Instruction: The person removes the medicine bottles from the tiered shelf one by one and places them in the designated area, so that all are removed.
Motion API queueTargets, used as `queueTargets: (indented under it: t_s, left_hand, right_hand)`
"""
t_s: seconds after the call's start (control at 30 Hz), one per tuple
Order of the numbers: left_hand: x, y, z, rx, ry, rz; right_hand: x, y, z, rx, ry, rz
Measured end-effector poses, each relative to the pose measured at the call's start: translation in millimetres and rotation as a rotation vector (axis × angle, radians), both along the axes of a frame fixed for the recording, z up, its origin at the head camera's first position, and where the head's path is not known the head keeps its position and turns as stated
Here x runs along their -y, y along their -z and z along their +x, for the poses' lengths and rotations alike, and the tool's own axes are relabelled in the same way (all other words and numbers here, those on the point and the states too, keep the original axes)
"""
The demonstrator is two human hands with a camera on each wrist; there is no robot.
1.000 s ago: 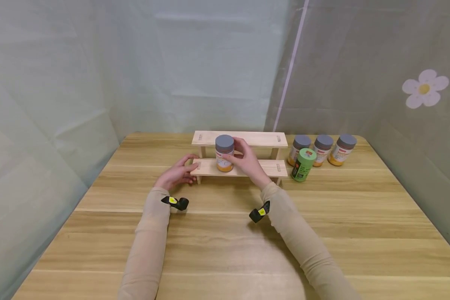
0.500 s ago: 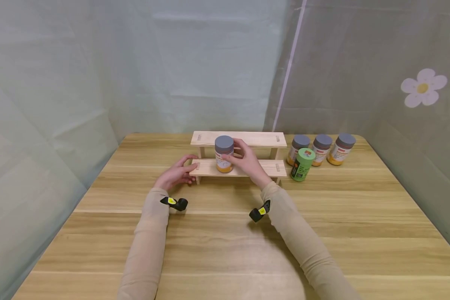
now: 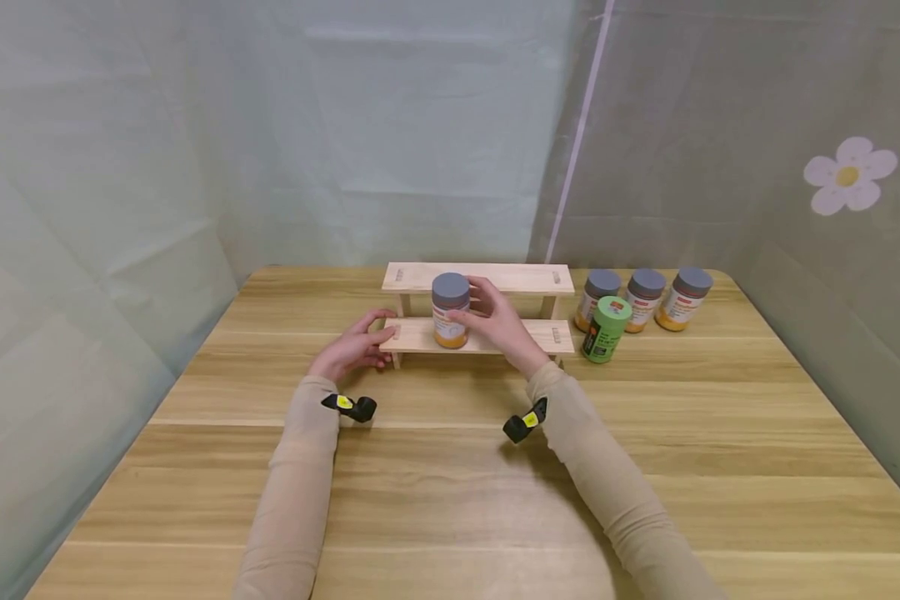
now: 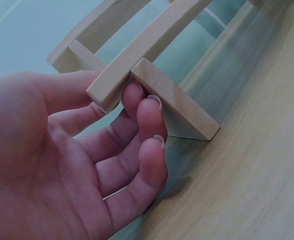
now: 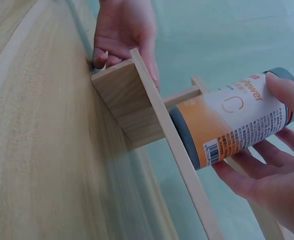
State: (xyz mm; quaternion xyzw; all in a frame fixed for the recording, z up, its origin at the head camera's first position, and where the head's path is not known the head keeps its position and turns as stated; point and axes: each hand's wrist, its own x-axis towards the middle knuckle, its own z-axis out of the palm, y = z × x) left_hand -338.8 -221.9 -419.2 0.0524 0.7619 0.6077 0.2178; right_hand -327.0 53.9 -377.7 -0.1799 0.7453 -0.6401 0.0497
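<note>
A two-tier wooden rack (image 3: 487, 277) stands at the back of the table. On its lower board is a supplement bottle (image 3: 450, 312) with a grey lid and a white and orange label. My right hand (image 3: 501, 325) grips this bottle from the right, thumb in front and fingers behind. The right wrist view has the bottle's base (image 5: 184, 137) at the lower board, seemingly resting on it. With my left hand (image 3: 351, 348) I hold the lower board's left end, thumb on top. In the left wrist view, curled fingertips (image 4: 149, 117) sit under the board beside the rack's leg (image 4: 179, 102).
Right of the rack stand three more grey-lidded bottles (image 3: 598, 293) in a row. A green canister (image 3: 607, 331) stands in front of them, close to the rack's right end. Fabric sheets (image 3: 420, 125) hang behind the wooden table (image 3: 435, 492) and at its sides.
The bottle in my right hand has shifted slightly nearer to me on the lower board, and my right wrist has moved a little to the right. My left hand keeps its place.
</note>
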Motion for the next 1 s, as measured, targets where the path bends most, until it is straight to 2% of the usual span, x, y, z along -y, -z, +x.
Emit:
queueTargets:
  t_s: [0.5,0.73,1.0]
  left_hand:
    - [0.5,1.8,-1.5,-0.008,0.016,0.017]
    - [0.2,1.1,-1.7,-0.005,0.002,0.018]
    - [1.4,2.5,-1.8,-0.009,0.005,0.017]
  right_hand:
    - [-16.7,-8.4,-1.9,-0.057,-0.096,-0.065]
    - [-24.0,-15.1,-0.4,-0.041,-0.098,-0.093]
    - [-35.9,-17.9,6.3,-0.061,-0.114,-0.052]
